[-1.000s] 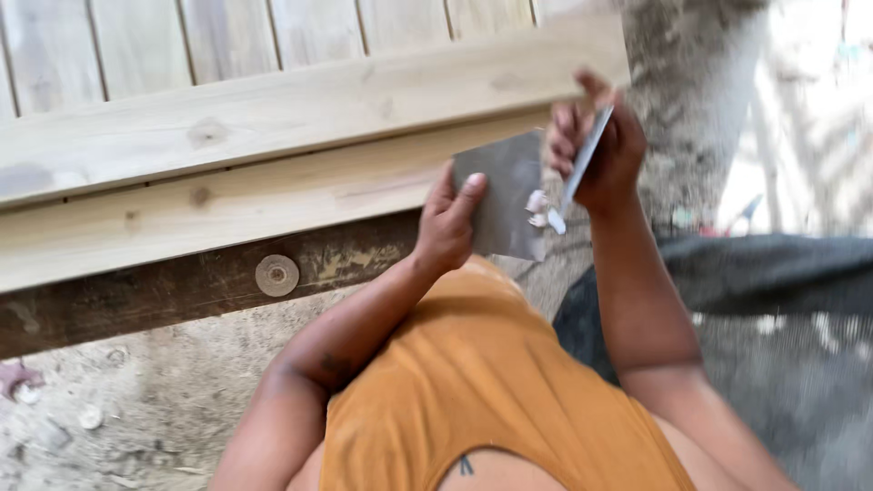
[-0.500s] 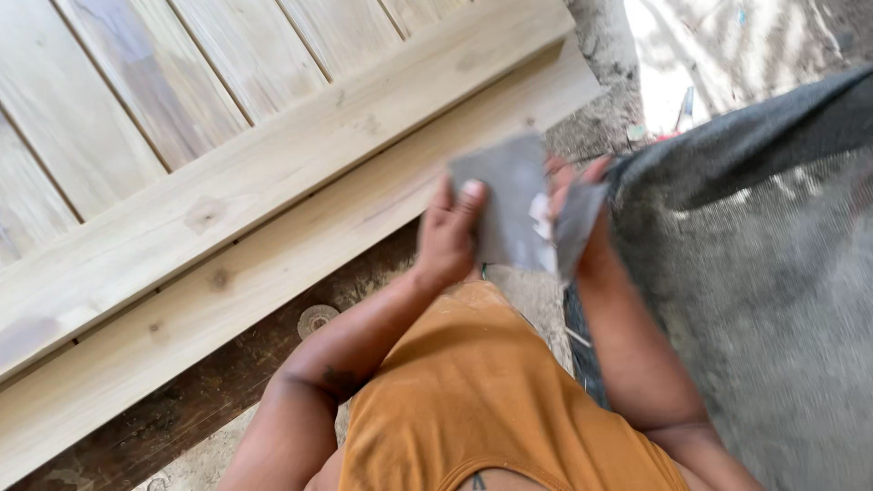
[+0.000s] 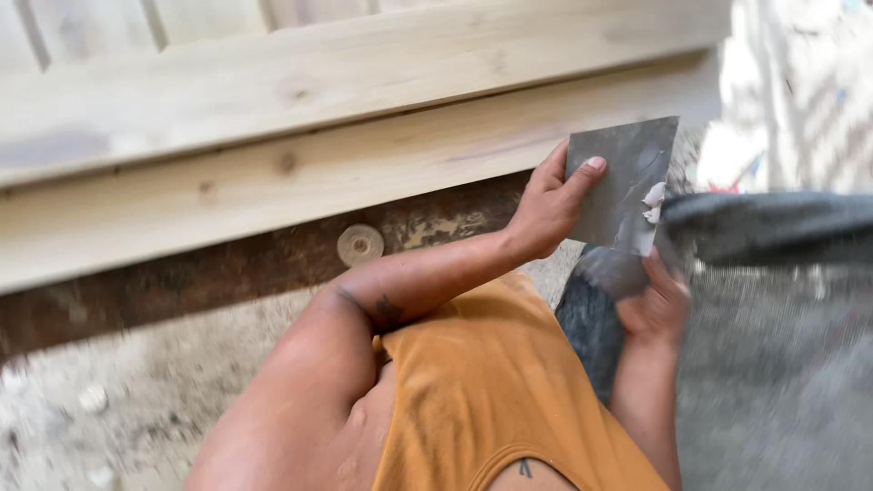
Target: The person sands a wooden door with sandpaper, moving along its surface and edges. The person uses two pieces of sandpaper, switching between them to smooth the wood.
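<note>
Head view: right hand (image 3: 657, 305), lowered since the earlier frame and no longer beside the plate, clasps a second grey blade (image 3: 611, 271) under the grey metal plate (image 3: 623, 182), putty-dabbed, gripped by the left hand (image 3: 550, 205) before the pale wooden boards (image 3: 318, 118).

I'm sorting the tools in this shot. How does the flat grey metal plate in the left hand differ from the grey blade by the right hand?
The flat grey metal plate is held up high in full view, with white putty blobs at its edge. The smaller grey blade sits lower, partly hidden, showing no putty. Both are dull grey.
</note>
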